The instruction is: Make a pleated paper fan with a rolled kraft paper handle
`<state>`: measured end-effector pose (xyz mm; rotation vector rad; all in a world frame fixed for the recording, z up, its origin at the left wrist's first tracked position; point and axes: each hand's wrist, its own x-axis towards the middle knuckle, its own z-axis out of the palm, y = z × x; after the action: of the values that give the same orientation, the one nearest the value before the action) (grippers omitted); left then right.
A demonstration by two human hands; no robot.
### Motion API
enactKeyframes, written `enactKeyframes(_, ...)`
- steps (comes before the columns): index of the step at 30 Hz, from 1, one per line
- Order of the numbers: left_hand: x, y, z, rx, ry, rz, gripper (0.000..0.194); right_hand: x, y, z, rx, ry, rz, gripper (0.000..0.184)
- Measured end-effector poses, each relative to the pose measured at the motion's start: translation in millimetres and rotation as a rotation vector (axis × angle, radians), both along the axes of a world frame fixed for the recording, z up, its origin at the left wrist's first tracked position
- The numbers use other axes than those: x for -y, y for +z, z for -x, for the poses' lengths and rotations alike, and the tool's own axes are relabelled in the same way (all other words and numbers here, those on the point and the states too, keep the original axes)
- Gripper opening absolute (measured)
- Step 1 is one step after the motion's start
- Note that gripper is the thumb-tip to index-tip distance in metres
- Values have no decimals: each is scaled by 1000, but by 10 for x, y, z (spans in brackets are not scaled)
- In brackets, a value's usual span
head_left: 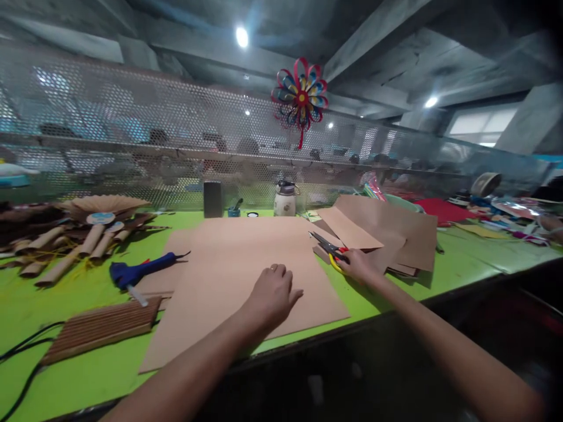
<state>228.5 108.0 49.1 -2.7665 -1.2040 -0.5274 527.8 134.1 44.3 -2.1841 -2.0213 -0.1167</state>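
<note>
My left hand [273, 296] rests on a large brown cardboard sheet [229, 252], its fingers curled under and its thumb sticking out to the right. Nothing shows in it, and the fingertips are hidden. At the sheet's right edge, my right hand [357, 265] is closed on the handles of a pair of scissors [328, 245]. The handles are red and yellow; the dark blades point away to the left, over the sheet's edge. Just beyond that hand lies a pile of brown paper and cardboard pieces [373, 214].
Left of the sheet lie a blue glue gun [143, 271], a corrugated cardboard block [103, 328] and rolled-cardboard crafts [90, 237]. A pale jar [285, 202] and black box [213, 199] stand at the back, before a perforated metal screen [176, 117] with a pinwheel flower [301, 98].
</note>
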Motion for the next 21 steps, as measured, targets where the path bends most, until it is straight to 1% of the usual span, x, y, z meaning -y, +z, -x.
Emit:
enactKeyframes(3, 34, -37, 13, 1, -21, -7, 29, 37, -16, -8, -17, 17, -11, 37)
enactKeyframes(7, 60, -65, 20, -11, -18, -13, 34, 42, -81, -48, -47, 34, -23, 41)
enactKeyframes(10, 58, -74, 21, -16, -12, -15, 36, -16, -119, -156, -72, 25, -49, 51)
enactKeyframes(12, 61, -78, 23, -13, -11, -15, 37, -67, -118, -273, -83, -3, -79, 52)
enactKeyframes(14, 66, -86, 24, -4, -3, -13, 38, -116, -105, -412, -79, -18, -92, 47)
enactKeyframes(16, 72, -98, 22, 7, 18, -8, 40, -153, -93, -547, -83, -2, -66, 38)
enactKeyframes(19, 76, -109, 18, 21, 49, 6, 43, -181, -98, -688, -119, 84, 6, 27)
enactKeyframes(21, 77, -102, 17, 27, 60, 19, 44, -187, -114, -726, -139, 134, 27, 24)
